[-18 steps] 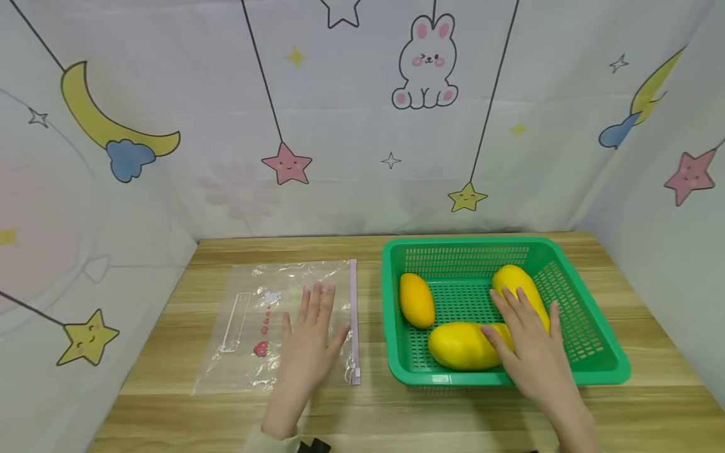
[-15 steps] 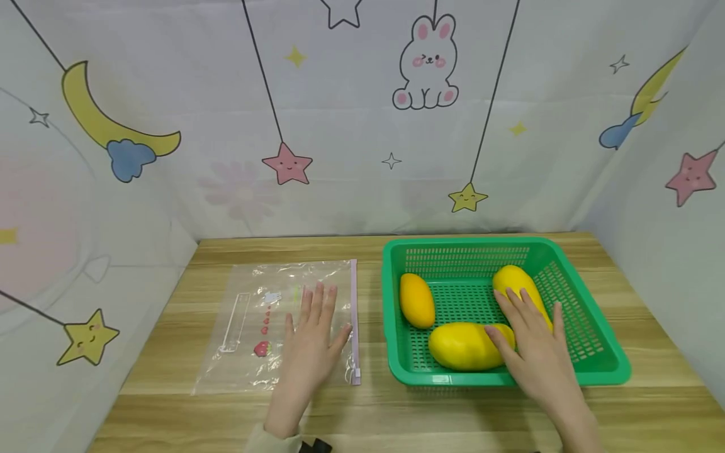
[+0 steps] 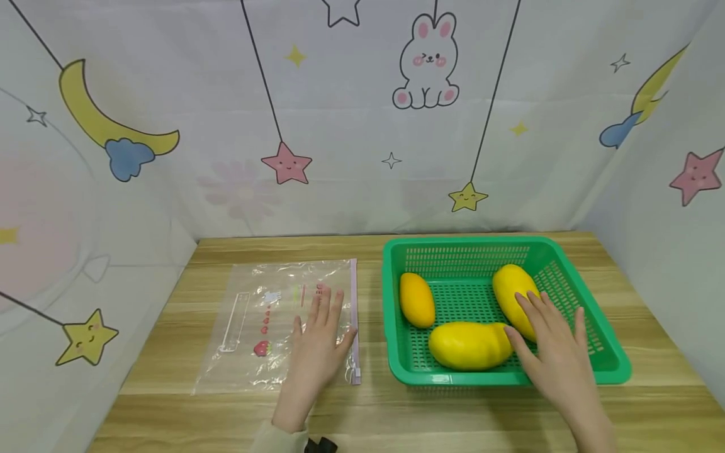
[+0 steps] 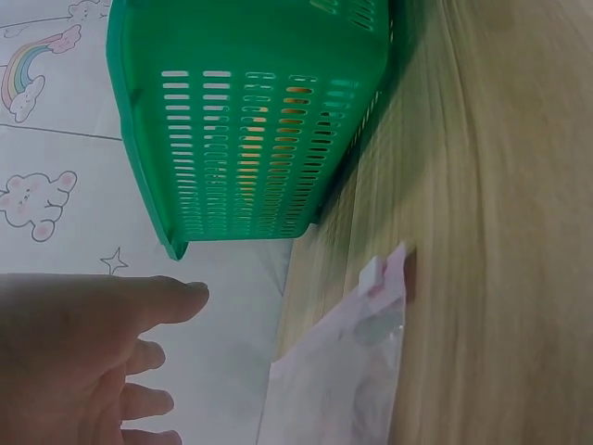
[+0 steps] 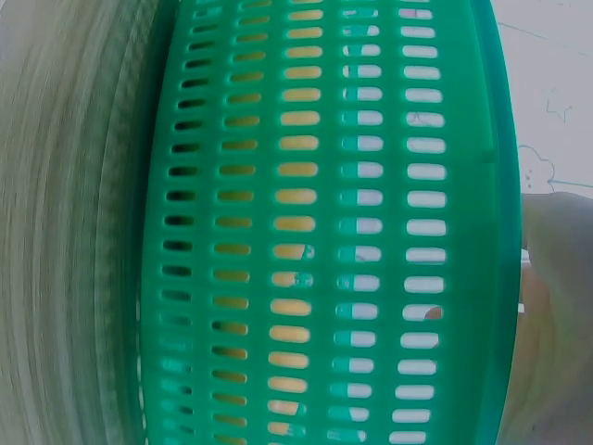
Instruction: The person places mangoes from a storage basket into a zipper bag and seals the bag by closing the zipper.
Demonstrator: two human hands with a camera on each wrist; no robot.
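In the head view my left hand (image 3: pixel 318 343) hovers over the right part of a clear zip bag (image 3: pixel 240 371), fingers spread. The bag lies flat, printed with strawberries, its lilac zip edge facing the basket. In the left wrist view that hand (image 4: pixel 74 352) has nothing in it. My right hand (image 3: pixel 557 355) reaches over the front rim of a green plastic basket (image 3: pixel 393 352), fingers extended. It overlaps a large yellow oblong fruit (image 3: pixel 510 286). A second one (image 3: pixel 467 346) lies crosswise beside the thumb, and a smaller orange-yellow mango (image 3: pixel 417 301) rests at the basket's left.
The wood-grain table (image 3: pixel 391 415) carries both bag and basket. A white cloth with printed stars and a rabbit (image 3: pixel 428 63) hangs behind and along both sides. The basket's slotted wall (image 5: pixel 306 222) fills most of the right wrist view. A white slider (image 4: pixel 371 276) sits on the bag's zip.
Both hands have drifted to the right and slightly toward the person, fingers still extended. More of the large yellow fruits shows beside the right hand. The bag, basket and fruits have stayed in place.
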